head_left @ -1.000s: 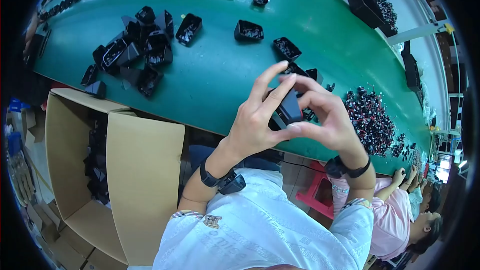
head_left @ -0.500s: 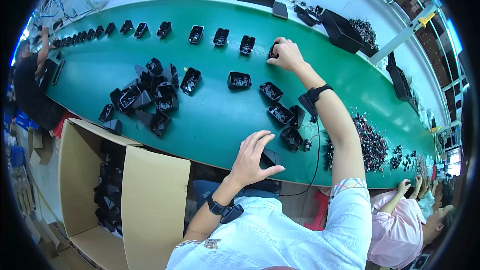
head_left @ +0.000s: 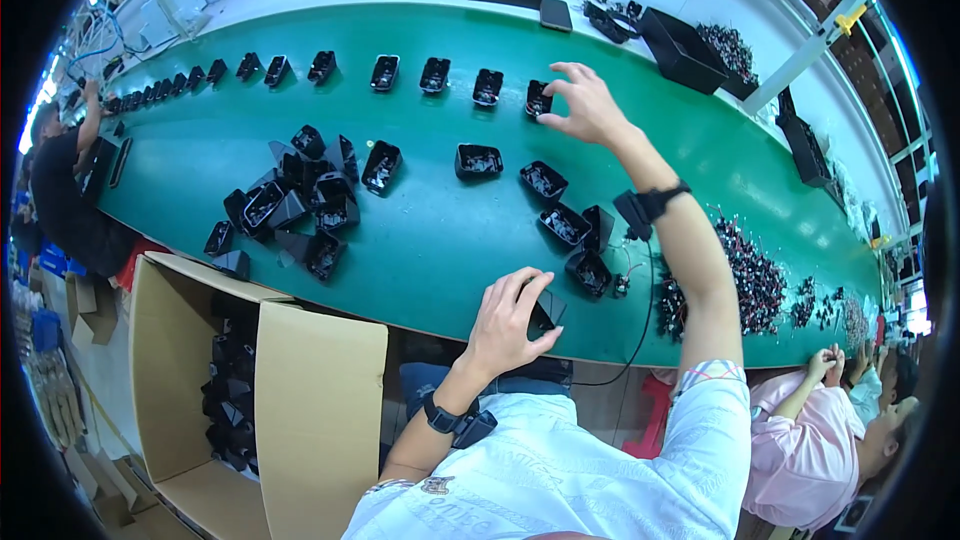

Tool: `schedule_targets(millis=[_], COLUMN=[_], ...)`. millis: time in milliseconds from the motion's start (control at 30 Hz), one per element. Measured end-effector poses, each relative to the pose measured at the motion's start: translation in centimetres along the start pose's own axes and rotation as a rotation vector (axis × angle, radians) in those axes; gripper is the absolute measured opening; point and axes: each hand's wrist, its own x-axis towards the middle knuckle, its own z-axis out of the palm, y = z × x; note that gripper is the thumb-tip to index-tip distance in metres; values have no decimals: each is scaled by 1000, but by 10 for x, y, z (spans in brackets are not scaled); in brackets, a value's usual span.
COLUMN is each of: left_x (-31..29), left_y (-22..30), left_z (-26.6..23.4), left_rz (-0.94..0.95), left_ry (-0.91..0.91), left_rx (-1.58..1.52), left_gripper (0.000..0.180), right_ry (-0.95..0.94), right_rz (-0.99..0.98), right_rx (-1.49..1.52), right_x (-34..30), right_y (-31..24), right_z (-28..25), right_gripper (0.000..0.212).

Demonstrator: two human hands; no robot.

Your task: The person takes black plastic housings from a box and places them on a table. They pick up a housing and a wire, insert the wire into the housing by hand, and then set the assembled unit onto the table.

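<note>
My right hand (head_left: 585, 105) is stretched across the bench, its thumb and fingers parted beside a small black plastic housing (head_left: 538, 99). That housing stands at the right end of a row of similar open-topped housings, among them a neighbouring one (head_left: 488, 88). Close to the bench's front edge, my left hand (head_left: 507, 320) has its fingers curved and apart, next to a dark housing (head_left: 547, 311) that it partly hides; whether they touch I cannot tell. Between my hands lie several more housings, such as one on its own (head_left: 479, 161) and a small cluster (head_left: 565, 225).
A heap of housings (head_left: 300, 195) lies on the green bench (head_left: 420, 270) to the left, above an open cardboard box (head_left: 320, 410). At right is a pile of small wired parts (head_left: 735, 285). Black bins (head_left: 680, 50) line the back; co-workers sit at both ends.
My right hand has let go of the housing at the row's end and drawn slightly right. The left hand has barely moved; the whole view has shifted a little.
</note>
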Motion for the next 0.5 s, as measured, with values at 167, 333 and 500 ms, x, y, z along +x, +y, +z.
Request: schedule_targets(millis=[167, 333, 500], left_x=[0, 7, 7], left_y=[-5, -8, -4], left_z=[-4, -3, 0], left_rz=[-43, -16, -70], left_ry=[92, 66, 32], left_rx=[-107, -78, -113], left_gripper=[73, 75, 88], right_ry=[-230, -394, -253], right_rz=[55, 245, 212], right_rx=[201, 185, 38], right_x=[-89, -181, -209], right_y=[-20, -12, -32], right_z=[-96, -106, -72], right_gripper=[30, 28, 27])
